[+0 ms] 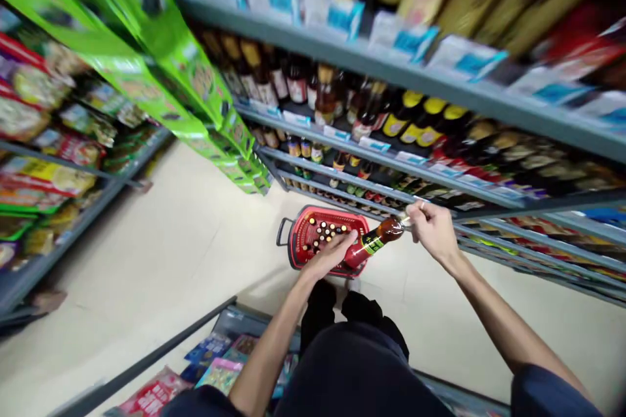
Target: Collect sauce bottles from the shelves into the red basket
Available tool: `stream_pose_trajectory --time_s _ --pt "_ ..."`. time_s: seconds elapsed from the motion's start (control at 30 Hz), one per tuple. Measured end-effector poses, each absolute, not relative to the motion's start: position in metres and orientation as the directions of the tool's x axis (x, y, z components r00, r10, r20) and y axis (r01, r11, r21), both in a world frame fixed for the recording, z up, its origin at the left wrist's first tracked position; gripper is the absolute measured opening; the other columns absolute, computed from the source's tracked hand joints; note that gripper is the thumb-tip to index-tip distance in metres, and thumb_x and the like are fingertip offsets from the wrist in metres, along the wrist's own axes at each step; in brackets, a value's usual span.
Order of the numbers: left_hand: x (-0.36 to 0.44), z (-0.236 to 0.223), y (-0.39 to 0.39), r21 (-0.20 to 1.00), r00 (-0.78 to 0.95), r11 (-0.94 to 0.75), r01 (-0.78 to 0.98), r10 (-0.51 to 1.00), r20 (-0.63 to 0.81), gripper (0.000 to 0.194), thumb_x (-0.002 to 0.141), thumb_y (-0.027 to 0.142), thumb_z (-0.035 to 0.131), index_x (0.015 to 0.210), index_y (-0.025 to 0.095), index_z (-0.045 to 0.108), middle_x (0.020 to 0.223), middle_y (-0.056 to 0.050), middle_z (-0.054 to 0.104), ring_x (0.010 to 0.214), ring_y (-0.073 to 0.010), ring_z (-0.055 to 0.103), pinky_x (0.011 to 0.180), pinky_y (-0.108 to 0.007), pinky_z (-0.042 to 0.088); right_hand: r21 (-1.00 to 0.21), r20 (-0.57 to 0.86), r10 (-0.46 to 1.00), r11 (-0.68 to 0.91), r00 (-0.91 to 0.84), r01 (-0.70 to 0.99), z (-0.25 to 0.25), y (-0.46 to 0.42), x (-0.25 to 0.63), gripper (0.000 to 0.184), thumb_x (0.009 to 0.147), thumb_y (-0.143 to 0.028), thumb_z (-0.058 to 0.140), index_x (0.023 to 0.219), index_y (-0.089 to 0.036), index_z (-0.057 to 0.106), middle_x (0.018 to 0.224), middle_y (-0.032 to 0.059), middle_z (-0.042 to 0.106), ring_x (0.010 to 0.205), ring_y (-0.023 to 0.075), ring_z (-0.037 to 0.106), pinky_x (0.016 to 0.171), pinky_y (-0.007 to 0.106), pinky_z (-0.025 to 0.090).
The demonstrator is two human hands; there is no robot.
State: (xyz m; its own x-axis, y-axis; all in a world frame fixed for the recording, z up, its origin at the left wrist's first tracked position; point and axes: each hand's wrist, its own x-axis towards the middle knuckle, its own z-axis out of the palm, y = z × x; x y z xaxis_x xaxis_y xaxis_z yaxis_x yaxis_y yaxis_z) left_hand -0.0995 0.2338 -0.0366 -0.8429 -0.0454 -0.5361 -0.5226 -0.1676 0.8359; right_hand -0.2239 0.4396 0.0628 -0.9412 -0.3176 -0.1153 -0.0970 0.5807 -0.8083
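A glass bottle of brown sauce (pixel 374 241) with a red, black and yellow label is held tilted between my two hands. My right hand (pixel 433 231) is closed round its neck end at the upper right. At the lower end, my left hand (pixel 328 255) lies along the base with its fingers against the red label; part of its grip is hidden. Below, on the floor, a red shopping basket (pixel 299 259) with a dark rim and handle contains several small upright items with pale or yellow tops. The bottle and my left hand cover part of the basket.
Grey shelves (pixel 323 130) full of sauce bottles run along the front and right. A green carton display (pixel 195 98) stands at their left end. Packaged food fills a rack (pixel 112 189) at far left. Behind me is a low shelf with bagged goods (pixel 151 394).
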Motion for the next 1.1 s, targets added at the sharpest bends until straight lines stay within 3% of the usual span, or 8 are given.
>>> stream_pose_trajectory --time_s 0.13,0.27,0.47,0.67,0.9,1.1 --pt "-0.082 0.045 0.289 0.81 -0.878 -0.356 -0.466 0.07 -0.474 0.068 0.088 0.076 0.046 0.095 0.015 0.075 0.079 -0.01 0.076 0.07 -0.0238 0.072 0.066 -0.033 0.057 -0.902 -0.054 -0.363 0.417 -0.93 -0.111 0.136 0.463 -0.224 0.041 0.091 -0.055 0.06 0.075 -0.017 0.064 0.053 -0.0012 0.059 0.041 0.0102 0.048 0.043 0.023 0.036" --pt "-0.045 0.094 0.353 0.784 -0.892 -0.482 -0.391 -0.01 -0.451 0.071 0.083 0.077 0.054 0.103 0.012 0.073 0.086 -0.013 0.077 0.068 -0.022 0.071 0.063 -0.032 0.056 -0.985 -0.01 -0.445 0.16 -0.895 -0.069 0.179 0.502 -0.19 0.035 0.088 -0.052 0.066 0.095 -0.018 0.064 0.079 0.0022 0.069 0.058 0.0114 0.059 0.05 0.021 0.046" --pt "0.006 0.102 0.435 0.738 -0.837 -0.591 -0.327 -0.181 -0.516 0.07 0.075 0.076 0.067 0.095 0.01 0.073 0.084 -0.015 0.076 0.073 -0.0253 0.073 0.064 -0.034 0.057 -1.0 -0.023 -0.505 0.027 -0.863 0.011 0.19 0.567 -0.131 0.039 0.086 -0.044 0.072 0.115 -0.02 0.064 0.089 0.0019 0.065 0.061 0.0087 0.055 0.045 0.017 0.04" --pt "0.019 0.104 0.461 0.751 -0.878 -0.559 -0.352 -0.08 -0.471 0.065 0.081 0.069 0.066 0.094 0.006 0.074 0.082 -0.016 0.076 0.07 -0.023 0.072 0.067 -0.034 0.057 -0.993 -0.019 -0.383 -0.098 -0.923 0.061 0.168 0.609 -0.095 0.047 0.087 -0.046 0.072 0.126 -0.023 0.059 0.103 0.0051 0.066 0.058 0.0064 0.051 0.04 0.016 0.037" --pt "0.009 0.112 0.437 0.812 -0.927 -0.465 -0.351 0.051 -0.371 0.064 0.084 0.069 0.064 0.089 0.006 0.074 0.077 -0.015 0.074 0.068 -0.022 0.07 0.066 -0.032 0.055 -1.0 -0.027 -0.226 -0.01 -0.974 0.03 0.181 0.617 -0.076 0.049 0.088 -0.048 0.071 0.127 -0.021 0.06 0.083 0.002 0.064 0.058 0.0091 0.051 0.04 0.017 0.036" --pt "0.015 0.134 0.363 0.821 -0.958 -0.495 -0.285 0.111 -0.266 0.057 0.087 0.065 0.063 0.086 0.008 0.072 0.075 -0.012 0.073 0.066 -0.0195 0.068 0.065 -0.029 0.053 -0.999 0.047 -0.229 -0.024 -0.972 -0.043 0.207 0.541 -0.069 0.051 0.085 -0.048 0.074 0.124 -0.02 0.059 0.075 -0.0006 0.061 0.054 0.0085 0.047 0.039 0.016 0.032"
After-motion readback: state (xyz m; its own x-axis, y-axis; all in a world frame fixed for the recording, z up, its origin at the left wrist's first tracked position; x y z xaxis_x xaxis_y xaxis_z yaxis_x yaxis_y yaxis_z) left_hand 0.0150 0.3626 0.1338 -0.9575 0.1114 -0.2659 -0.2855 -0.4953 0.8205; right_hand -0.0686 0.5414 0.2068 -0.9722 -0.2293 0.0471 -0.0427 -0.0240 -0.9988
